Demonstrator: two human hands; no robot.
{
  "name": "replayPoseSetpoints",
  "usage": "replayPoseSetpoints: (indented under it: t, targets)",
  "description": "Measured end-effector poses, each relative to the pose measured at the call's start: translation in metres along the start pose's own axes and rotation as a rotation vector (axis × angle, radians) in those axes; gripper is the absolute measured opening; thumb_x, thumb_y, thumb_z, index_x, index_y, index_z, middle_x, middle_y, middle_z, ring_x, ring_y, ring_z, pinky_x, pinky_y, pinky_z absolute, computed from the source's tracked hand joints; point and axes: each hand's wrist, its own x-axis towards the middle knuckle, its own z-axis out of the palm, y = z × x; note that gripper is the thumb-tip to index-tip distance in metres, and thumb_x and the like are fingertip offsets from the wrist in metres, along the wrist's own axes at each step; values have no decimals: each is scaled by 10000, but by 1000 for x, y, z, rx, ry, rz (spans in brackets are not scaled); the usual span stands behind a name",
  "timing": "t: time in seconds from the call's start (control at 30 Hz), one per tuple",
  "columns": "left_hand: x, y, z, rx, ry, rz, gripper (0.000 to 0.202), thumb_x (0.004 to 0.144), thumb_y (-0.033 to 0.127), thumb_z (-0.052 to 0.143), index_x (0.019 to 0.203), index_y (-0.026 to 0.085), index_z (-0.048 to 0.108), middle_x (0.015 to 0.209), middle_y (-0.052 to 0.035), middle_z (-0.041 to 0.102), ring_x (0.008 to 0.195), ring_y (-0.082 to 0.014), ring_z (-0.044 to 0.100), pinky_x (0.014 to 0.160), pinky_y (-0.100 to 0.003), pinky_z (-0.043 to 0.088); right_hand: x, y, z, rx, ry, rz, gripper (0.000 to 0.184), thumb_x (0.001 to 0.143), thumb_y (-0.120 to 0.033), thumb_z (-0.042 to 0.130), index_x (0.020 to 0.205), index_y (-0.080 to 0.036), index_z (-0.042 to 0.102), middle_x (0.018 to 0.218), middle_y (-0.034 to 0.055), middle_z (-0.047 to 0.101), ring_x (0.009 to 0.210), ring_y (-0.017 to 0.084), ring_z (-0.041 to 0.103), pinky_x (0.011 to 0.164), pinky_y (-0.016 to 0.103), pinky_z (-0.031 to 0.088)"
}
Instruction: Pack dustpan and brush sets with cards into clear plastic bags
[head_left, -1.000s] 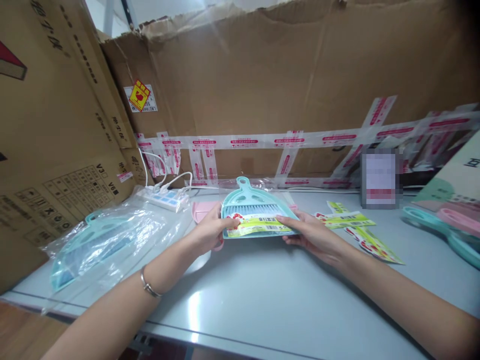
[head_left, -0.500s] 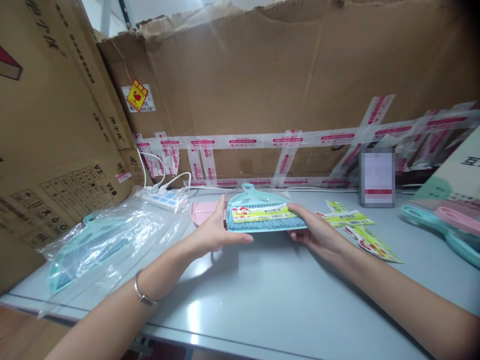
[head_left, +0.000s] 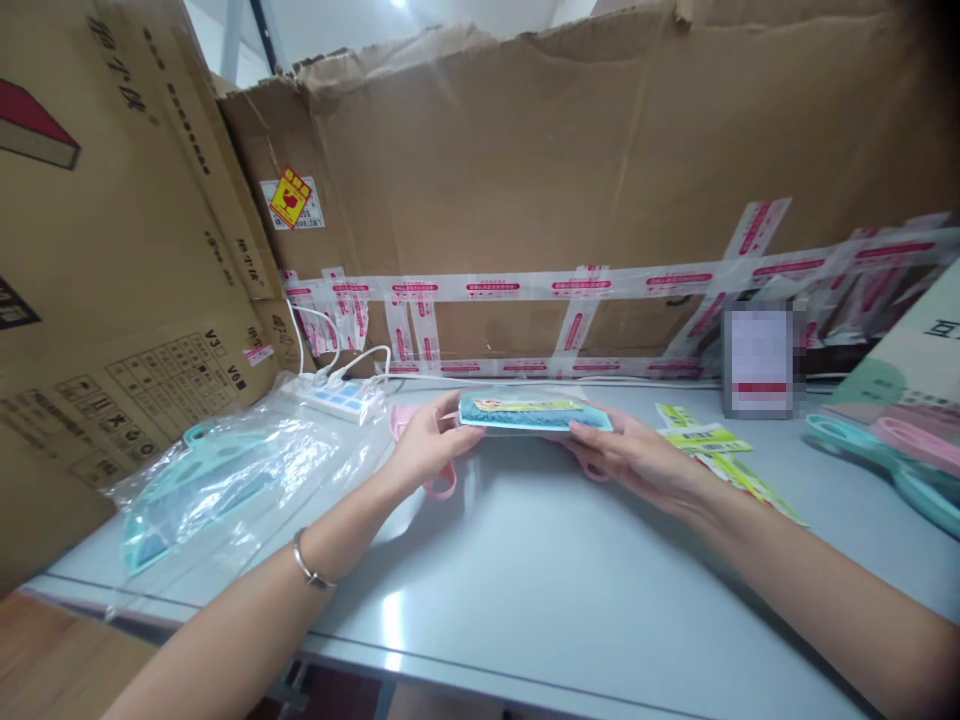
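Note:
Both hands hold a turquoise dustpan-and-brush set (head_left: 540, 418) above the middle of the table. It is tipped nearly flat, its blue bristles and wide edge facing me. A yellow-green label card (head_left: 517, 405) lies across the bristles. My left hand (head_left: 429, 442) grips the left end, thumb at the lower edge. The right end sits between the thumb and fingers of my right hand (head_left: 637, 455). Pink plastic pieces lie partly hidden behind and below the set, including a pink handle loop (head_left: 441, 482) near my left hand.
On the left, a bagged turquoise dustpan set (head_left: 195, 490) lies near a white power strip (head_left: 337, 398). Label cards (head_left: 705, 440) lie to the right, before a phone-like screen (head_left: 761, 360). Turquoise and pink handles (head_left: 892, 450) are at far right. A large cardboard box (head_left: 487, 190) stands behind.
The held set has tilted from showing its face to nearly edge-on, its handle dropping from sight. My right thumb has moved to its front edge. The view has shifted slightly.

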Motion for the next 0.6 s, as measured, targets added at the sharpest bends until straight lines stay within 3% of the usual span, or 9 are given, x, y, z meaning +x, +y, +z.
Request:
replayPoseSetpoints:
  t: [0.13,0.27,0.33,0.4,0.6]
  targets:
    - [-1,-1,4,58,65,-25,591,663,264,722,1188,115,497,1146,-166,617,1070,-249,581,889,-405,483,2,6,3,10,131,-153,534,505,-359,822,883,-180,490,501,-61,541,409,89,475,355,188,309]
    - [-10,0,6,138,113,58,420,730,317,653,1090,141,529,1108,-136,621,1002,-227,604,838,-402,506,-21,13,12,28,335,-178,650,466,-359,835,919,-206,394,603,-36,636,548,139,611,530,242,480]
    - [-25,4,7,204,96,111,371,725,319,659,1041,161,547,1129,-116,602,974,-214,607,821,-387,513,-46,18,15,3,389,-169,675,474,-397,825,940,-209,375,639,-25,660,617,158,644,672,292,513]
    - [-49,10,9,254,66,137,353,704,323,681,1004,177,566,1128,-95,595,959,-205,606,806,-368,521,-75,26,17,-58,414,-146,672,514,-470,791,975,-207,377,611,-21,656,638,176,650,718,319,507]
    - [-119,0,26,278,77,129,364,718,290,671,1063,227,575,1093,-70,601,883,-171,625,726,-300,569,-139,50,30,-154,502,-99,568,641,-538,686,1002,-219,386,581,-11,644,609,188,629,626,304,499]
